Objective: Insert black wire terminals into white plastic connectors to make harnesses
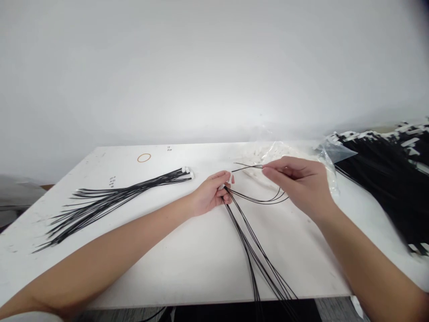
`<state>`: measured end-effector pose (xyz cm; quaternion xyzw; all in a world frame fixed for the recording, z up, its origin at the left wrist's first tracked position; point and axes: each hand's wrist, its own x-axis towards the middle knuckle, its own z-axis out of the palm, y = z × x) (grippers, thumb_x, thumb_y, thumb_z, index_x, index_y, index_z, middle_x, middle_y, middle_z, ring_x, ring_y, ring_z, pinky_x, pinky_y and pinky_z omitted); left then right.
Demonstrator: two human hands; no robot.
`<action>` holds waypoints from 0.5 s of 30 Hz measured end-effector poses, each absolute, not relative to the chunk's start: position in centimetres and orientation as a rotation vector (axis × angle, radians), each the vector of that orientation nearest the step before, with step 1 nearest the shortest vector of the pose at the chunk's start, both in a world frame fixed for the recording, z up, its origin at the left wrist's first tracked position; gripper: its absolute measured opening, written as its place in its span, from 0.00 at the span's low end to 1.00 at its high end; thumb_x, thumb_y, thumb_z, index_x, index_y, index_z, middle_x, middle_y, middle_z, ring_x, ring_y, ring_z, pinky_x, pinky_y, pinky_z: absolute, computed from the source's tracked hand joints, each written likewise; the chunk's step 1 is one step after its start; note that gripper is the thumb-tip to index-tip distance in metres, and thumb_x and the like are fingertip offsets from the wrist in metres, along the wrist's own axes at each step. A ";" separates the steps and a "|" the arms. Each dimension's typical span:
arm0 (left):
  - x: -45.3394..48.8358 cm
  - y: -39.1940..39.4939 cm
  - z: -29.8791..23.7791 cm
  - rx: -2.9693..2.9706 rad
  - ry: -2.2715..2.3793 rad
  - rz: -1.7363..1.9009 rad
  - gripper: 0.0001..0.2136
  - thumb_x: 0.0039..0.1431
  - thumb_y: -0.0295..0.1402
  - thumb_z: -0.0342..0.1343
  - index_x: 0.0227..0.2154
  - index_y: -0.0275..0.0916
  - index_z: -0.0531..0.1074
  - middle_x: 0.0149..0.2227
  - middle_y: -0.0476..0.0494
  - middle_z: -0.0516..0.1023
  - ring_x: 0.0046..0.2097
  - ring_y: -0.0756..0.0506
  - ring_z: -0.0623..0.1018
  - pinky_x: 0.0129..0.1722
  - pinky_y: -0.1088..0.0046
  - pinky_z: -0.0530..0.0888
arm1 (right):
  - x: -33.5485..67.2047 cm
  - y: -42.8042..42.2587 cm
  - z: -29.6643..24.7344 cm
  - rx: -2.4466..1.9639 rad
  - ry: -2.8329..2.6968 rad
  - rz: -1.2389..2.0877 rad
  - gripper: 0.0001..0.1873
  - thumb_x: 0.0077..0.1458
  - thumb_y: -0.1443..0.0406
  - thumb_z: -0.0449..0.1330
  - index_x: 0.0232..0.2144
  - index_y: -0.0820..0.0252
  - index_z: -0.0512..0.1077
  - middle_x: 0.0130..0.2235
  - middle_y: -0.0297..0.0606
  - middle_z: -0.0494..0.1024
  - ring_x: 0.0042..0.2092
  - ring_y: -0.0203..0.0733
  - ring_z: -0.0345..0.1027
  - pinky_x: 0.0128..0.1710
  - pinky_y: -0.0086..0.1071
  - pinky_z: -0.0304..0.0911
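Observation:
Near the middle of the table, my left hand (213,193) is closed round a small white connector housing (229,180), mostly hidden by the fingers. Several thin black wires (256,246) trail from that hand down over the front edge. To its right, my right hand (296,183) pinches thin black wire (247,168) between thumb and fingertips. One wire end points left, close to the connector housing. Other black wires curve in the gap between both hands. Left of my left hand lies a bundle of black wires (124,192) with white connectors (187,171) at one end.
Behind my right hand lies a clear plastic bag (264,154) of small white pieces. A large pile of black wires with white connectors (378,174) covers the right side. A rubber band (144,157) lies at the back left of the white table (187,259), against a pale wall.

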<state>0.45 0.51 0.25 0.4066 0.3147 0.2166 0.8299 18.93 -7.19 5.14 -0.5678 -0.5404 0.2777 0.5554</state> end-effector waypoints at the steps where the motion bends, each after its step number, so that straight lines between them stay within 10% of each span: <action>1: 0.5 0.5 0.3 0.861 0.661 0.461 0.10 0.53 0.41 0.51 0.28 0.39 0.65 0.14 0.57 0.46 0.19 0.53 0.62 0.23 0.78 0.65 | 18.7 -7.2 5.0 -1.385 -1.349 0.622 0.05 0.44 0.62 0.62 0.25 0.58 0.73 0.21 0.33 0.67 0.21 0.29 0.52 0.18 0.28 0.48; 15: 0.3 0.7 0.0 0.850 0.605 0.436 0.10 0.55 0.40 0.50 0.27 0.38 0.65 0.14 0.57 0.46 0.20 0.53 0.63 0.24 0.78 0.64 | 18.5 -6.8 4.0 -1.507 -1.530 0.489 0.05 0.47 0.63 0.59 0.25 0.59 0.72 0.21 0.31 0.64 0.22 0.30 0.53 0.20 0.27 0.50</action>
